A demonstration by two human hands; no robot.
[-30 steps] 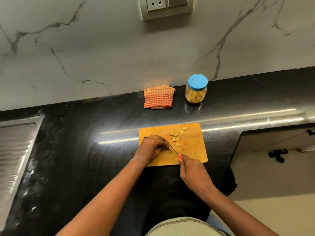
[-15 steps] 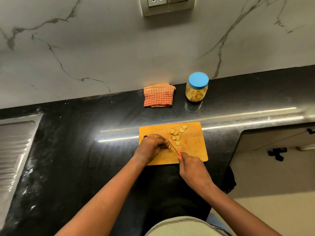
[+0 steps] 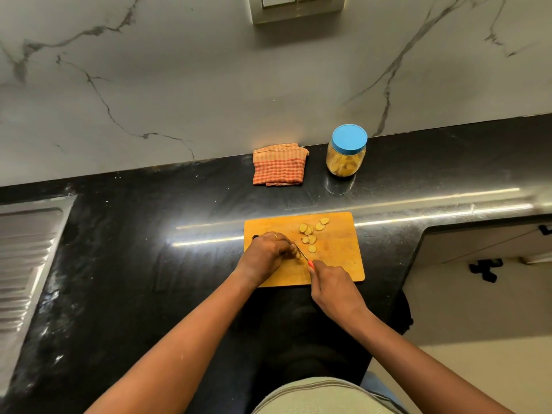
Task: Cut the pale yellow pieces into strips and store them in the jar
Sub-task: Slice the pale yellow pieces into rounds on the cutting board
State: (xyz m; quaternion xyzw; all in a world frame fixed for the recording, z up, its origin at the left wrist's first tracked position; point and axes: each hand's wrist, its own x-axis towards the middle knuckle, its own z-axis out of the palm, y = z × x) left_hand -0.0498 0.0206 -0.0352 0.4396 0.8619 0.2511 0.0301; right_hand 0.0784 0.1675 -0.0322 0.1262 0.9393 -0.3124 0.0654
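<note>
Pinning one pale yellow piece (image 3: 298, 255) to the orange cutting board (image 3: 337, 264), the left hand (image 3: 267, 253) had its fingers (image 3: 286, 248) curled down over it, toward the board's left side. Right hand (image 3: 334, 289) had its own wrapped tight round the red handle of the knife (image 3: 301, 251), blade angled just beside the left fingers. The other pale yellow pieces (image 3: 310, 234) lay loose toward the board's back edge. Board sat near the counter's (image 3: 149, 264) front edge. Jar (image 3: 346, 161), blue lid (image 3: 349, 138) on and yellowish bits inside, stood at the counter's back edge, near a folded checked cloth (image 3: 279, 165).
</note>
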